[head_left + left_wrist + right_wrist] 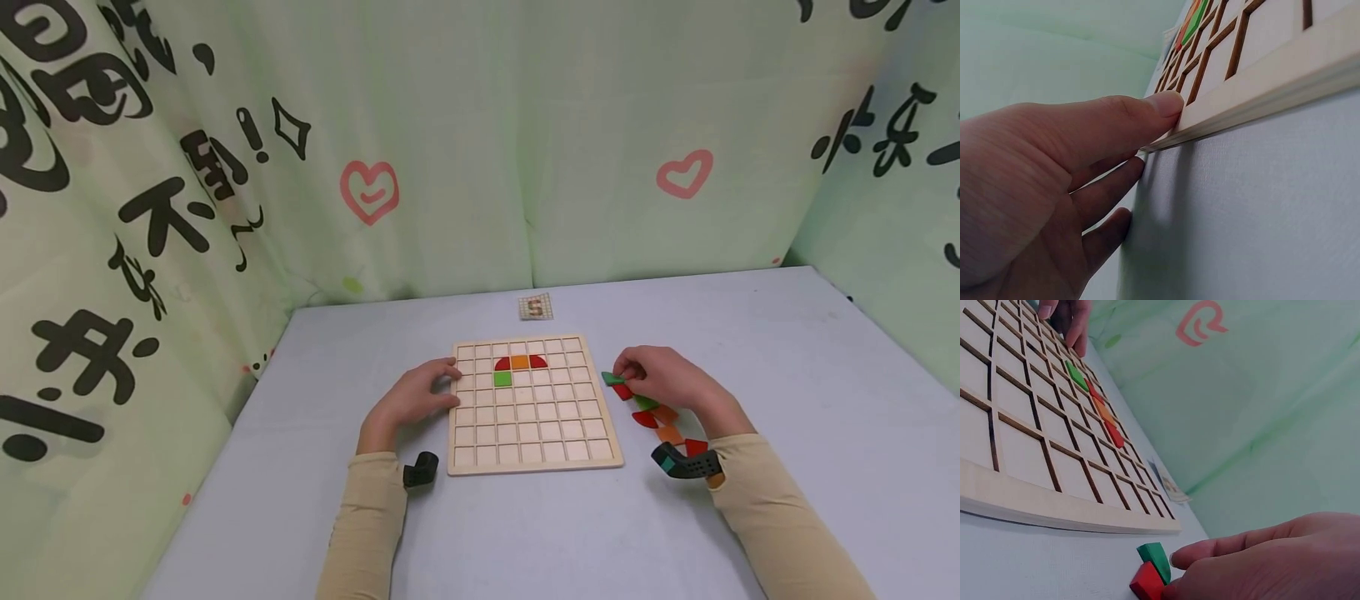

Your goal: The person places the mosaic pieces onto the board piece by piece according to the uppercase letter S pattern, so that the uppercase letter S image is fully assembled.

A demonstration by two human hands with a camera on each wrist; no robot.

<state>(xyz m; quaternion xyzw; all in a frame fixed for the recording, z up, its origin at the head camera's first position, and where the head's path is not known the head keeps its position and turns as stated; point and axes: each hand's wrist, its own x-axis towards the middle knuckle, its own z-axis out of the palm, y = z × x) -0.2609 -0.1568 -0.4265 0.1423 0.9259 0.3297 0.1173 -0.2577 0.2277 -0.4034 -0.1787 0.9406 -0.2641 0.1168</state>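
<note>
A wooden grid board [536, 471] lies flat on the table. Its upper rows hold two red quarter-round pieces with an orange square [520, 362] between them, and a bright green square [502, 379] below the left one. My left hand [415, 393] rests at the board's left edge, thumb on the rim in the left wrist view, other fingers loosely extended. Right of the board, my right hand [667, 382] pinches a dark green curved-edged piece [1155, 559] at its fingertips. A red piece [1147, 582] lies right against it, partly hidden by the fingers.
Under and beside my right hand lie several loose pieces, among them a red quarter-round [644, 419], an orange square [670, 435] and a green one [645, 403]. A small patterned card [536, 307] lies beyond the board. A printed curtain [465, 150] stands behind the table.
</note>
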